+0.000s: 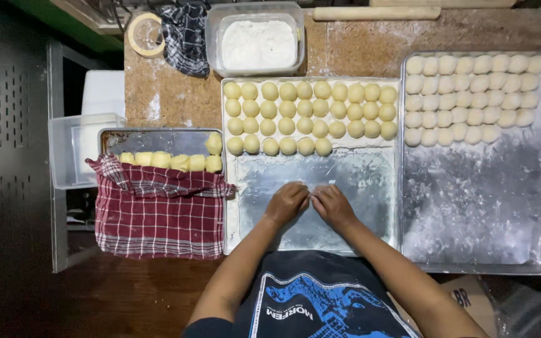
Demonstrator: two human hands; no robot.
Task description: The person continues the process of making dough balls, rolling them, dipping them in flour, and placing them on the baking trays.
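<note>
My left hand [287, 202] and my right hand [332, 205] meet fingertip to fingertip over the bare floured part of the middle metal tray [370, 206]. The fingers are curled together; what they pinch between them is hidden. Rows of yellowish dough balls [311, 116] fill the far half of that tray. A left tray [158, 141] holds a row of yellow dough pieces [170, 161], partly under a red checked cloth [154, 209].
A right tray [477, 206] carries rows of paler dough balls [471, 94] at its far end. A plastic tub of flour [257, 42], a roll of tape [145, 34], a dark cloth [186, 34] and a rolling pin [377, 12] lie at the back.
</note>
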